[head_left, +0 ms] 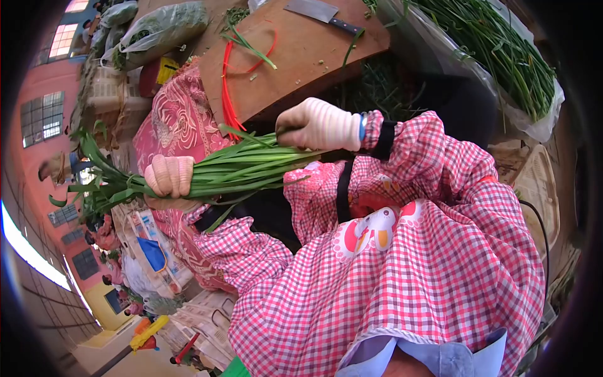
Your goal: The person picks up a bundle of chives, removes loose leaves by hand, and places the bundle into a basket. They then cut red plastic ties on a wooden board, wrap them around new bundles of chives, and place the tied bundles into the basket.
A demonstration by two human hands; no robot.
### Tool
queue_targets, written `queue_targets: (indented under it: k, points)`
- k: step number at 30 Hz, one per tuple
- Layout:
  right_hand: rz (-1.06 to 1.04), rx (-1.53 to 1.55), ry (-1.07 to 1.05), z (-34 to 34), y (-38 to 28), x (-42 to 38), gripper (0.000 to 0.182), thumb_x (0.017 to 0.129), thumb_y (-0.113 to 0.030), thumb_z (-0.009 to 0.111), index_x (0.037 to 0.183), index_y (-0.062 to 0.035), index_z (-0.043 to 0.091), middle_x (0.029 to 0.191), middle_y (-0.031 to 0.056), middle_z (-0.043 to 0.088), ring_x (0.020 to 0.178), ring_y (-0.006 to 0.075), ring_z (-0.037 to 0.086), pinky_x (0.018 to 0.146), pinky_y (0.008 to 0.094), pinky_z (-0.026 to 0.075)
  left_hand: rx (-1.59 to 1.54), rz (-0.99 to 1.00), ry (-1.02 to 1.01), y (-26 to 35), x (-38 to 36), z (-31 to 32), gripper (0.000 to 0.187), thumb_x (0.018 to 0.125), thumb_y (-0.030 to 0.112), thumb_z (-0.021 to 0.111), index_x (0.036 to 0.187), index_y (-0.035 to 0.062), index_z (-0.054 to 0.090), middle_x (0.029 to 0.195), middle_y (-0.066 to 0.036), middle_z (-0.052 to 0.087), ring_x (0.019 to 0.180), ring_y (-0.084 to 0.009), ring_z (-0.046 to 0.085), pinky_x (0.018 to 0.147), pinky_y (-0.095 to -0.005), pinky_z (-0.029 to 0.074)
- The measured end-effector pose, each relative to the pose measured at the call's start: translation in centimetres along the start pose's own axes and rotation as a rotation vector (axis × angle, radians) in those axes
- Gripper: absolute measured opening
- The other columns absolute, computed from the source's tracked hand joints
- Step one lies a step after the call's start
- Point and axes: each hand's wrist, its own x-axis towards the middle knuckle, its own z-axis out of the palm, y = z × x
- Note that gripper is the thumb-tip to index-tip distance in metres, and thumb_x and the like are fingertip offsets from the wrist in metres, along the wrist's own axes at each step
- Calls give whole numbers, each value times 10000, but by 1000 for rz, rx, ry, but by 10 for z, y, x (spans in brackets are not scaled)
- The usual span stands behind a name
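Observation:
My left hand (168, 180), in a pinkish knitted glove, is closed around a bunch of garlic chives (232, 171) near its loose leafy end. My right hand (314, 125), in a white glove with a striped cuff, has its fingers curled down onto the other end of the same bunch. What lies under those right fingertips is hidden. Red tie strips (228, 94) hang over the edge of a brown board (295, 60), just beyond the bunch. A cleaver (323, 14) with a dark handle and a few cut green pieces lie on the board.
At the upper right, a large pile of long greens (496, 56) rests on clear plastic. A bagged bundle of greens (163, 28) is at the upper left, near a red patterned cloth (182, 113). Crates and other people appear along the left side.

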Motion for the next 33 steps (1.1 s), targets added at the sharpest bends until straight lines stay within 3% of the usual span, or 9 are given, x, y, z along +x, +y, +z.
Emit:
queue_targets:
  k: [4,7,11,12,20,21,23,27,33]
  points:
    - [229,841,137,-20,21,-27,229,876,-179,600,988,16,558,726,76,608,632,169,621,582,287,538,26,92,-15,8,-22,-4,286,836,110,663,639,145,459,651,60,450,553,-45,484,623,-216,465]
    - [148,1171,262,-44,58,-48,213,884,-183,597,982,-3,541,747,79,578,589,162,577,553,302,502,43,182,45,19,-35,-1,306,856,95,638,614,128,453,577,56,427,494,-38,457,510,-172,460]
    - [474,-3,-142,-79,28,-69,273,818,-192,630,1023,-12,618,739,84,636,633,166,616,600,294,500,83,262,96,17,-37,7,358,867,95,628,563,122,440,538,54,413,443,-41,445,460,-173,452]
    - [316,-412,-215,-79,20,-65,364,785,-210,636,1098,-27,609,807,123,660,688,186,640,647,308,509,84,258,99,19,-36,6,358,867,95,628,563,122,440,538,54,413,443,-41,445,460,-173,452]
    - [-35,-36,-121,-8,-41,-7,404,787,-348,604,1043,-36,636,921,179,659,886,298,631,806,360,485,-143,-58,-406,-7,14,7,375,829,-18,582,493,88,453,484,19,440,373,-61,455,394,-202,444]
    - [-64,-70,-126,-2,-43,-2,355,796,-269,653,1054,-27,619,854,134,662,785,204,642,732,317,506,-206,-105,-496,-10,17,6,333,819,-59,539,509,42,474,507,-18,462,378,-89,473,391,-234,448]
    - [39,97,-275,0,-51,-4,336,797,-251,634,1045,-23,628,883,140,669,849,247,645,777,348,488,-192,-117,-498,-9,17,7,315,817,-60,523,518,30,480,526,-38,472,392,-107,487,405,-252,458]
    - [270,528,-442,-28,-28,-23,175,845,-164,630,898,2,617,722,41,634,622,112,610,566,248,490,-215,-168,-669,5,17,-6,317,762,-58,569,500,102,485,514,18,491,407,-79,503,455,-220,510]
    - [513,202,-374,-85,35,-77,129,845,-115,619,890,5,625,663,53,633,609,123,624,563,263,513,-253,-155,-777,22,8,-5,259,769,-50,543,533,53,514,558,-44,519,458,-127,535,499,-273,524]
